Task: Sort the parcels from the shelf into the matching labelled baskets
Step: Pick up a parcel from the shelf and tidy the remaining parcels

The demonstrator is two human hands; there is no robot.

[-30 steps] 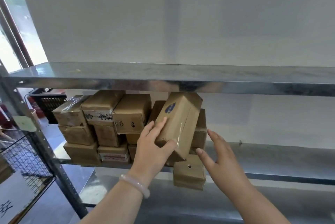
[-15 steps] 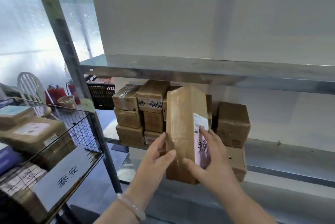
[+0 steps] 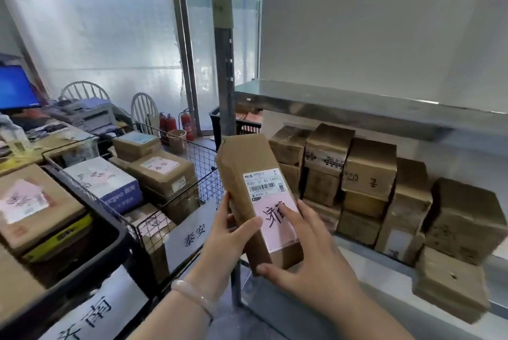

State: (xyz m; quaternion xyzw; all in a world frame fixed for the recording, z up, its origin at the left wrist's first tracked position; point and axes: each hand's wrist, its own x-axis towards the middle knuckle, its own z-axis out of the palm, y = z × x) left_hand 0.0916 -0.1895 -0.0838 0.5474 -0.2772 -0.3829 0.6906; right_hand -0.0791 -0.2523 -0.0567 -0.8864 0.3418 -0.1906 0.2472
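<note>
So the tall brown cardboard parcel (image 3: 259, 196) is off the metal shelf (image 3: 357, 260) now, mid-frame with its pink label up, left hand (image 3: 231, 235) and right hand (image 3: 313, 265) both gripping it, probably bound for the black plastic basket (image 3: 90, 265) lower left.

**Writing on the parcel and the baskets**

The parcel (image 3: 247, 163) carries a white shipping label (image 3: 263, 183) with a barcode and a line that reads roughly "830- C7 83 [A83]". On the label's pink lower half is a handwritten "济". The next character is partly under a fingertip of the right hand (image 3: 310, 254). The card (image 3: 192, 235) on the wire basket (image 3: 209, 174) reads "泰安". The sheet (image 3: 94, 310) on the black basket (image 3: 116, 232) shows "南" below a cut-off character. A brown box (image 3: 162, 174) in the wire basket bears a sticker (image 3: 181, 182) reading "705".
</note>
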